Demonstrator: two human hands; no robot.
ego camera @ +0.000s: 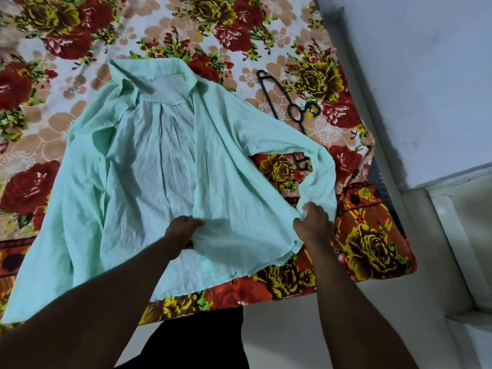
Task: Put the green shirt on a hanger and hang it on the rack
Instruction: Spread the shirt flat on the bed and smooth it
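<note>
A pale green shirt [159,166] lies spread open on the bed, collar at the far end, its inside facing up. My left hand [181,231] grips the lower edge of the shirt's right front panel. My right hand [312,222] pinches the same panel near its outer hem, where the right sleeve bends back. A black plastic hanger [286,102] lies flat on the bed to the right of the shirt; its lower part runs under the sleeve. No rack shows in this view.
The bed carries a floral sheet [372,249] in red, yellow and peach, with its near right corner beside me. A pale wall [426,75] and a ledge [452,235] run along the right. Grey floor [292,328] lies below the bed edge.
</note>
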